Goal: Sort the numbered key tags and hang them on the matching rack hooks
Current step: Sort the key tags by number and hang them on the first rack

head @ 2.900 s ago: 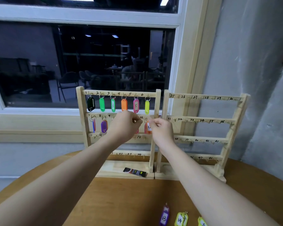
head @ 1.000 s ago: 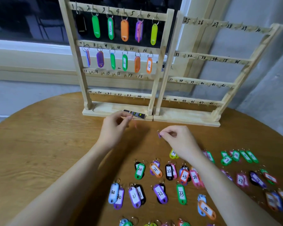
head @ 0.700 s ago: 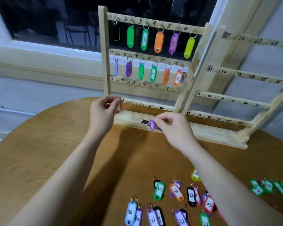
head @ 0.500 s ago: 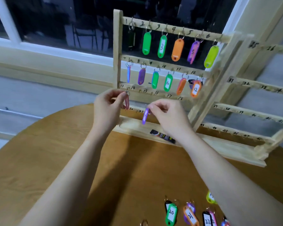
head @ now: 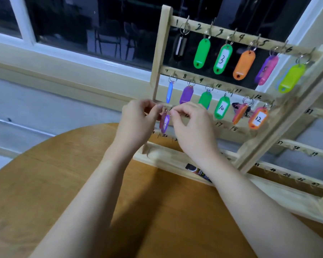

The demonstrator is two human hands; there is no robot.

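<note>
Red-purple tags (head: 164,121) between both grips — seemingly pinched, rack (head: 158,58) behind

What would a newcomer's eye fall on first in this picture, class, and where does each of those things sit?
First, the bright key tags hanging in two filled rows on the upper rails of the wooden rack, against the dark window. Next, the left hand and right hand meeting at the left end of the third rail, where a red and purple tag hangs between their fingertips. Below lies the round wooden table.
</note>
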